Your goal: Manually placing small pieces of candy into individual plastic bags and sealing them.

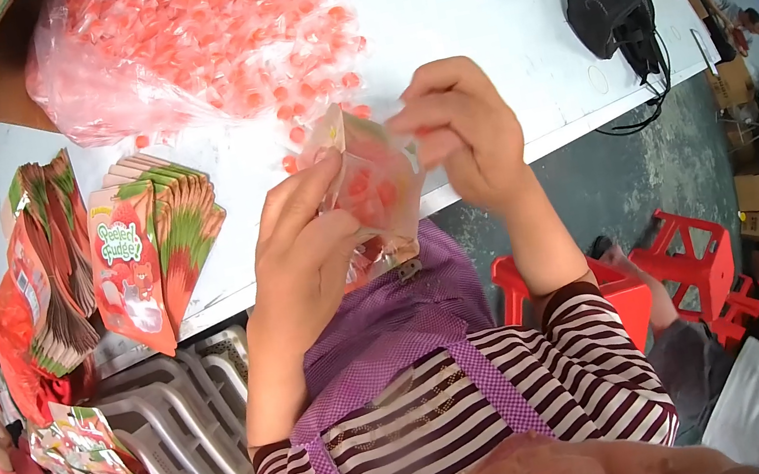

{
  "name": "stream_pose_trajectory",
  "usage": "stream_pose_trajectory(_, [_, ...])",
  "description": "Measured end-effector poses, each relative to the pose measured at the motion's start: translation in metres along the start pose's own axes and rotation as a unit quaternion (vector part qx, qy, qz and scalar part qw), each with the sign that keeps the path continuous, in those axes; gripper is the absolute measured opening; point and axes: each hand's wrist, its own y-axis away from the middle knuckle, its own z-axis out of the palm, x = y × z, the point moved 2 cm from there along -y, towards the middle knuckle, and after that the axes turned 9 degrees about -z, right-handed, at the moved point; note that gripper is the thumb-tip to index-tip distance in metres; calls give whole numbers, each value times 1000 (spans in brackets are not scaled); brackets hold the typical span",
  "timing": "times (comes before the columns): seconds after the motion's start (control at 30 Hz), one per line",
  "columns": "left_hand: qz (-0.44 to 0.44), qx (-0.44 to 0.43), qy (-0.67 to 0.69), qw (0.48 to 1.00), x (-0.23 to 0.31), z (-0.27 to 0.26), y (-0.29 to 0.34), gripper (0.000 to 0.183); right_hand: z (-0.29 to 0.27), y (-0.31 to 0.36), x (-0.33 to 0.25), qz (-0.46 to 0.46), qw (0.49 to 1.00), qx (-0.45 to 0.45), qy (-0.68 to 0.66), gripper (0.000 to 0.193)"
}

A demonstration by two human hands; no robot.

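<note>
My left hand (299, 241) grips a small packaging pouch (380, 168), its fingers and thumb closed on the near-left side. The pouch is tilted above the table's front edge, with red candies showing inside through its pale wall. Beside the pouch's upper right edge is my right hand (480, 133), fingers bent and closed together. A reddish spot shows at its blurred fingertips, too unclear to name. Just beyond the pouch, loose wrapped red candies (293, 110) lie on the white table (425, 36), spilling from a large clear plastic bag (173, 101).
Fanned stacks of flat printed pouches (125, 261) stand at the table's left. Grey plastic crates (169, 426) hold more pouches below. A black device with cables (609, 14) sits at the right. Red stools (682, 255) stand on the floor; other people are at the far left.
</note>
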Motion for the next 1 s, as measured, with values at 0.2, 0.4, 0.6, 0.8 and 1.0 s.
stream_pose_trajectory(0.2, [7, 1, 24, 1000, 4, 1, -4, 18, 24, -7, -13, -24, 990, -38, -137, 30])
stream_pose_trajectory(0.4, [-38, 46, 76, 995, -6, -9, 5, 14, 22, -5, -20, -35, 983, -34, -178, 34])
stream_pose_trajectory(0.6, [-44, 30, 93, 994, 5, -25, 19, 10, 16, -1, -56, -167, 939, -301, 25, 24])
stream_pose_trajectory(0.8, [-28, -35, 187, 981, 22, -31, 32, 13, 10, -4, -86, -99, 865, -487, -72, 24])
stream_pose_trajectory(1.0, [9, -109, 234, 966, 26, -43, 43, 14, 8, -2, -96, -138, 861, -488, -42, 21])
